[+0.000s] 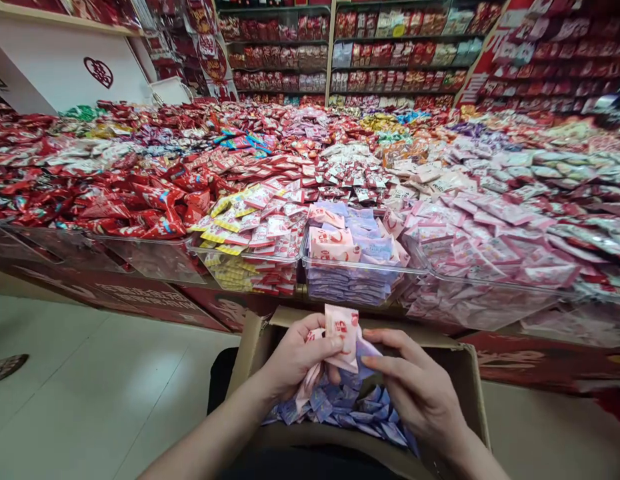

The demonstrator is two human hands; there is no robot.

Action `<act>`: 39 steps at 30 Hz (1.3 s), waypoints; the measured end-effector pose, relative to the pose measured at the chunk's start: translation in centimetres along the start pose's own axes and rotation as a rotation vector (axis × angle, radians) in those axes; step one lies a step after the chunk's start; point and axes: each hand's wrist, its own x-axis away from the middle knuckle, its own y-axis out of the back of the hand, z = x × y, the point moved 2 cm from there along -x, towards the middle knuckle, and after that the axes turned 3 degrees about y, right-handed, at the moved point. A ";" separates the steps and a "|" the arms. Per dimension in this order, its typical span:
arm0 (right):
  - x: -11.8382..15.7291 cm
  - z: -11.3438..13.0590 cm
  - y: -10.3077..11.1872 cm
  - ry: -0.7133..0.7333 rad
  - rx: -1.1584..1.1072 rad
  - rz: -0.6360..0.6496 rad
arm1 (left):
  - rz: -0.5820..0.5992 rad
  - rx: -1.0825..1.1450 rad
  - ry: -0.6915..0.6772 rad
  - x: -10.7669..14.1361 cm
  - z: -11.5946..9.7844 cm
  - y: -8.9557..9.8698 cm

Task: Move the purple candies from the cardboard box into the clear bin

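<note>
Pink candy packets [343, 333] are pinched between the thumb and fingers of my left hand [303, 353], above an open cardboard box. My right hand [420, 383] is just to the right, its thumb and fingertips closed on the edge of a purple packet [366, 353] that lies against the pink ones. Below both hands, the cardboard box [467, 373] holds many loose purple packets [340, 403]. Straight ahead, a clear bin [363, 265] contains neat stacks of pink and purple packets, their tops level with its rim.
Clear bins heaped with wrapped sweets fill the long display: red packets [155, 207] at left, yellow and white ones [255, 220] nearer the middle, pink ones [495, 240] at right. Stocked shelves [285, 60] stand behind. Someone's shoe [7, 367] shows on the tiled floor at left.
</note>
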 end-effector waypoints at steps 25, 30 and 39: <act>-5.9 0.5 4.6 -0.225 0.115 0.083 | -0.108 -0.412 -0.160 1.9 -0.2 2.9; -15.7 -0.6 9.5 -0.173 0.382 0.030 | -0.471 -0.358 -0.357 1.8 -1.7 7.3; -23.9 -8.2 7.0 -0.442 0.068 0.442 | -0.612 -0.185 -0.441 1.3 -1.3 8.9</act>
